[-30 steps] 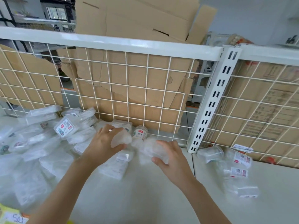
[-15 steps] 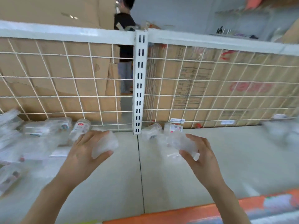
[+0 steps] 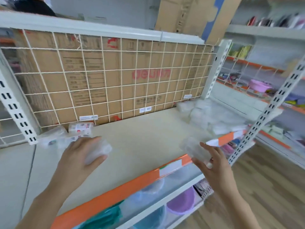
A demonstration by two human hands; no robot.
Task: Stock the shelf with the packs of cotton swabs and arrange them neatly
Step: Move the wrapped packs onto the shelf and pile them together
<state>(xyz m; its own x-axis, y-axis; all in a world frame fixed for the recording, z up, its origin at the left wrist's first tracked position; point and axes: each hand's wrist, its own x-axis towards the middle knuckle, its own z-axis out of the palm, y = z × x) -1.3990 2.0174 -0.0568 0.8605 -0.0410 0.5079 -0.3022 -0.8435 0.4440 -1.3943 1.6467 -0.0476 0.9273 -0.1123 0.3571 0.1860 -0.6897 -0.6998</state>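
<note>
Plainly, stocking is only part done. On the shelf [image 3: 140,134], a loose heap of cotton swab packs [image 3: 206,113] lies at the right end of the wire back panel [image 3: 115,80] and a smaller jumble [image 3: 66,136] at its left foot, neither in rows. Before the panel, the left hand [image 3: 77,159] curls round one clear pack [image 3: 97,151]. The right hand [image 3: 216,167] grasps a second pack [image 3: 193,147]; both await placing.

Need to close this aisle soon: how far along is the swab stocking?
Done: the shelf holds a right pile and a left cluster. In hand: the left hand grips a pack; the right hand grips another pack. Left: placing these and tidying both jumbled groups.
</note>
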